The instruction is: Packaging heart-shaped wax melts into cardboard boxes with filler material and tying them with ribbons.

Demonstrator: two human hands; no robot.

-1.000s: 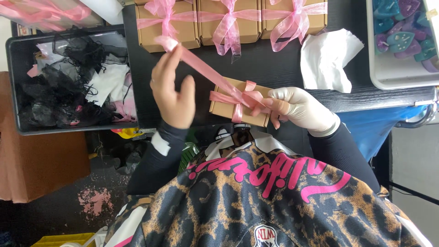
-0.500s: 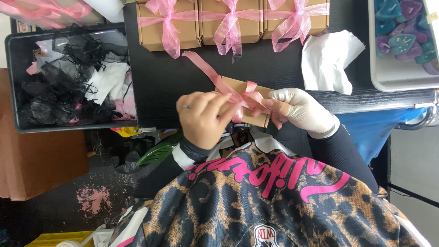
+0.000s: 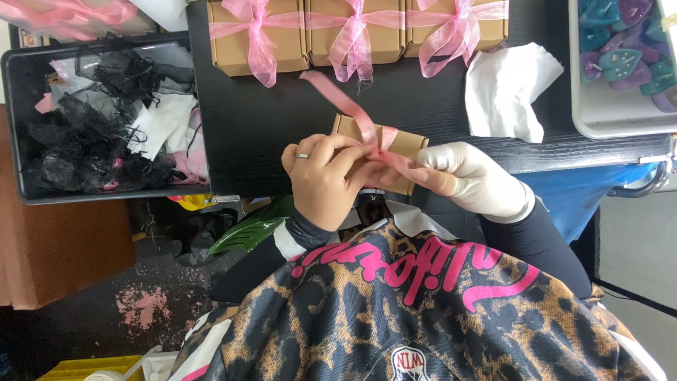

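A small brown cardboard box [image 3: 407, 143] sits at the near edge of the black table [image 3: 268, 134], wrapped with a pink ribbon [image 3: 340, 97]. My bare left hand [image 3: 321, 180], with a ring on one finger, pinches the ribbon at the knot on the box. My right hand [image 3: 472, 180], in a white glove, holds the ribbon and the box's right end. A loose ribbon tail runs up and left from the knot across the table. The near side of the box is hidden by my fingers.
Three brown boxes tied with pink bows [image 3: 352, 35] line the table's far edge. A crumpled white sheet [image 3: 508, 92] lies to the right. A white tray [image 3: 599, 127] holds teal and purple shapes. On the left, a black bin [image 3: 14, 127] holds black mesh and scraps.
My left hand has come down from pulling the ribbon up and left, and now sits at the knot on the box. The ribbon tail has gone slack. My right hand has stayed put.
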